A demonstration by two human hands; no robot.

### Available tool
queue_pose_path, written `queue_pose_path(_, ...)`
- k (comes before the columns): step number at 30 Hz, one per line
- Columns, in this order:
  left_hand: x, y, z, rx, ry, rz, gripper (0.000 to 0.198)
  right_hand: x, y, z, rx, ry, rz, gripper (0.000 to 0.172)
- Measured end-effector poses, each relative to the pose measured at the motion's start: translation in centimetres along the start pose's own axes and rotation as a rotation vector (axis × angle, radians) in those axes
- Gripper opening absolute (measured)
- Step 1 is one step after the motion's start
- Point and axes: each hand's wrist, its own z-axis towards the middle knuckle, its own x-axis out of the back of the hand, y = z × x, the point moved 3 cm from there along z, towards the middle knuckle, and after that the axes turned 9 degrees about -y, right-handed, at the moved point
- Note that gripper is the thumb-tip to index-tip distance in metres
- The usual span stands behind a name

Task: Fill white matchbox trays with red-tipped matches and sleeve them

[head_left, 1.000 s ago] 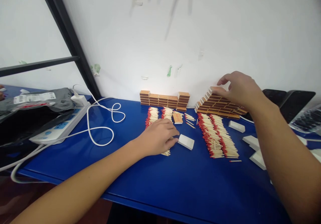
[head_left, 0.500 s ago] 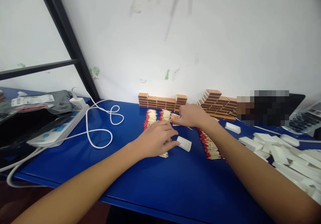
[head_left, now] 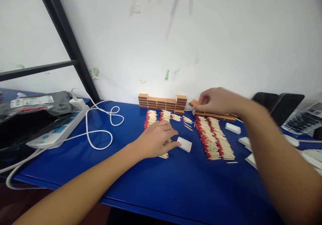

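My left hand [head_left: 158, 139] lies over rows of red-tipped matches [head_left: 151, 118], fingers loosely spread. Its thumb touches the edge of a small white matchbox tray [head_left: 184, 144]. Near the wall my right hand [head_left: 213, 100], slightly blurred, pinches an orange matchbox sleeve [head_left: 194, 102] by its end. That sleeve is tilted above the left end of the right-hand stack of matchboxes [head_left: 213, 115], most of which my hand covers. Left of it stands another matchbox stack [head_left: 161, 103] against the wall. Two long match rows [head_left: 210, 137] lie below my right hand.
White matchbox trays [head_left: 232, 128] lie at right, several partly behind my right forearm. Dark phone-like devices [head_left: 286, 109] lean at the back right. A power strip [head_left: 59, 127] with looping white cable [head_left: 87, 127] and a grey plastic bag [head_left: 50, 100] occupy the left.
My right hand has moved right and up from the small match piles to the right-hand stack, carrying the orange sleeve. The small piles are now uncovered. My left hand has stayed put.
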Motion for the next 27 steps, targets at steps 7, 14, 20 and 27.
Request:
queue_pose_path(7,-0.2,-0.2,-0.1,0.009,-0.003,-0.002,0.033,5.0,12.9,-3.1,-0.438,0.219,-0.079,0.038)
queue_pose_path(14,-0.2,-0.4,-0.1,0.031,-0.014,0.003,0.032,2.0,14.2,-0.6,-0.389,0.143,0.066,0.032)
queue_pose_path(20,-0.3,-0.4,-0.1,0.026,-0.014,0.004,0.03,1.0,13.3,-0.1,-0.347,0.212,0.179,0.032)
queue_pose_path(27,-0.3,-0.5,-0.1,0.028,-0.011,0.004,0.029,2.0,15.6,-1.0,-0.517,0.303,0.042,0.025)
